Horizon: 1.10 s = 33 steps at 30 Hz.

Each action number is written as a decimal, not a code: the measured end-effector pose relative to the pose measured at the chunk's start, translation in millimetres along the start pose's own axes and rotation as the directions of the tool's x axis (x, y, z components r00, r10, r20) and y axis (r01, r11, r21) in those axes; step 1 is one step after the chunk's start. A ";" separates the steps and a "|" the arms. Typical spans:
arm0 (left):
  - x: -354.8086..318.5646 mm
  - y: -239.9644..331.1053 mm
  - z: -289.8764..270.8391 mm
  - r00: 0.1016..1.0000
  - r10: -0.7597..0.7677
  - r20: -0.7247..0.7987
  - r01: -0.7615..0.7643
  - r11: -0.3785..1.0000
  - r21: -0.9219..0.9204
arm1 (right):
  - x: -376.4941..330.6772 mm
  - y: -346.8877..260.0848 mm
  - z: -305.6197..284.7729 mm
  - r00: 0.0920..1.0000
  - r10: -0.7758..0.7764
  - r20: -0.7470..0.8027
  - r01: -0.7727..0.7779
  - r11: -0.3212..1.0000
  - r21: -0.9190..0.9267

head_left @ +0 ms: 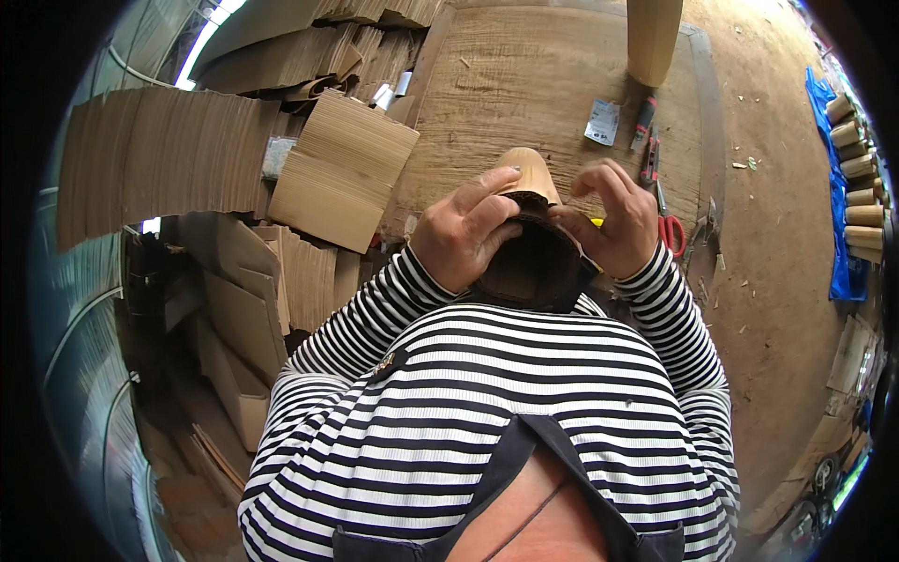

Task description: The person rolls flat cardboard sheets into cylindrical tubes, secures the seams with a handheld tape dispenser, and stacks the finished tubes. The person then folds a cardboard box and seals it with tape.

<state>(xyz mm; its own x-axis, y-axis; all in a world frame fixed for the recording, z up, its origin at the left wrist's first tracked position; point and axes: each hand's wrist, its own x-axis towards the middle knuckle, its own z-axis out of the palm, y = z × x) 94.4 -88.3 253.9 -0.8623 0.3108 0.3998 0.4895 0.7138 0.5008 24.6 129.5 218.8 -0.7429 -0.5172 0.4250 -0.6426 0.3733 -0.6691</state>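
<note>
The person stands over a wooden surface (pixel 562 84) and holds a curved piece of cardboard (pixel 532 178) up close to the chest, bent into a rounded, tube-like form with a darker lower part (pixel 534 272) below it. The left hand (pixel 464 229) wraps the left side of the piece, fingers (pixel 496 192) curled over its upper edge and pressed onto it. The right hand (pixel 613 220) sits on the right side, thumb and fingers pinching the edge, the other fingertips lifted and bent above it.

Judging by this, the shaping looks partway done: the sheet is already curled round, but both hands are needed to hold the curve, so the seam does not seem fixed yet. Whether glue or tape is on it cannot be told.

Beyond the cardboard piece, further from the person, lie a small white packet (pixel 602 122) and a red-and-black utility knife (pixel 644 117). To the right of the piece lie red-handled scissors (pixel 670 229). To its left stands a stack of flat cardboard sheets (pixel 342 169). Far to its right, a row of finished cardboard tubes (pixel 857 169) rests on a blue sheet (pixel 838 244).
</note>
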 end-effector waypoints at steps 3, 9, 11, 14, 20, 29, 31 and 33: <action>0.3 0.0 -0.3 1.000 -0.016 -0.011 0.016 0.999 0.046 | 20.7 -11.3 -2.2 0.963 -0.264 0.053 0.263 0.964 0.040; 1.0 -8.4 -0.1 0.999 0.021 -0.028 -0.019 0.997 0.069 | 45.3 3.6 -7.2 0.862 -0.421 0.281 0.431 0.902 0.030; -0.8 -10.2 0.3 0.999 0.011 -0.033 -0.009 0.997 0.083 | 46.4 0.3 -0.5 0.856 -0.449 0.257 0.472 0.881 -0.035; -0.6 -7.0 -0.2 0.999 -0.023 -0.035 0.025 0.998 0.061 | 57.4 -3.8 3.6 0.841 -0.407 0.357 0.460 0.885 -0.074; -4.6 -9.7 -2.4 0.993 0.114 -0.019 -0.113 0.992 0.057 | 48.2 5.9 2.1 0.789 -0.472 0.392 0.527 0.849 -0.038; -16.6 -21.5 -17.4 0.969 0.221 0.106 -0.215 0.974 -0.066 | 11.0 -0.2 4.7 0.898 -0.283 0.337 0.258 0.959 0.116; -36.4 -28.9 2.6 0.957 0.156 -0.243 -0.205 0.960 -0.191 | 8.2 2.7 5.0 0.904 -0.270 0.330 0.191 0.948 0.255; -35.5 -26.5 5.6 0.986 0.081 -0.148 -0.107 0.979 -0.176 | 2.2 14.6 7.0 0.926 -0.251 0.282 0.123 0.907 0.403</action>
<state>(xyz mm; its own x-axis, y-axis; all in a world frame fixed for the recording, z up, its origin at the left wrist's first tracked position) 111.4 -114.7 222.1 -0.7911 0.2708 0.5484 0.5938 0.5548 0.5827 14.9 128.4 205.7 -0.4740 -0.7896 0.3897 -0.5987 -0.0355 -0.8002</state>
